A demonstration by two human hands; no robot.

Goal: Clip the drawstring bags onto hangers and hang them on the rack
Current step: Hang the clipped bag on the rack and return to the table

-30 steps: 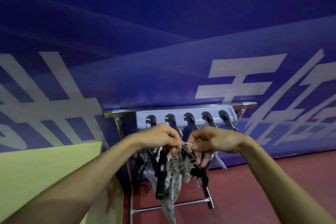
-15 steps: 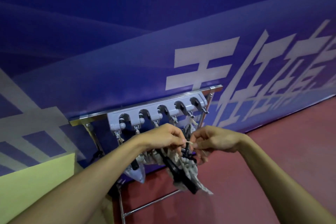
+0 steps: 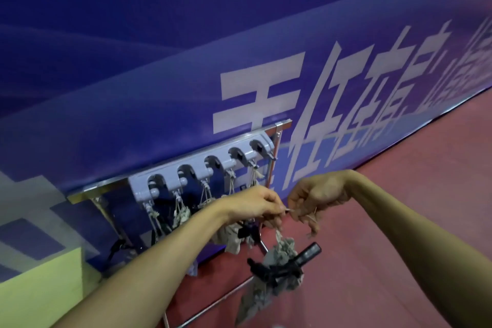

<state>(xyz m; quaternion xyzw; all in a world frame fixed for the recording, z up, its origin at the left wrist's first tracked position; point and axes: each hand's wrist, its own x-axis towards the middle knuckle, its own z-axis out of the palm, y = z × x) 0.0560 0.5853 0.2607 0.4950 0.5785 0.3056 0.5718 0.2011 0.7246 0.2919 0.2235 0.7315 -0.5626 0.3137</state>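
A grey patterned drawstring bag point(image 3: 277, 271) dangles below my hands, clamped in a black clip hanger point(image 3: 298, 261). My left hand point(image 3: 255, 205) pinches its pale cord from the left. My right hand point(image 3: 314, 200) pinches the same cord from the right, fingers curled. Behind them a grey rack head point(image 3: 202, 170) with several arched hooks sits on a metal bar. Several bags point(image 3: 181, 217) hang by their cords from those hooks.
A blue banner wall point(image 3: 159, 88) with white lettering stands right behind the rack. Red floor point(image 3: 399, 194) stretches to the right. A yellow-green surface point(image 3: 34, 287) lies at lower left. The rack's metal legs point(image 3: 213, 306) run down below my left forearm.
The view has swung left and tilted, so the rack sits further left. The bag with its black hanger now hangs lower, under my right hand. Both hands still pinch the cord.
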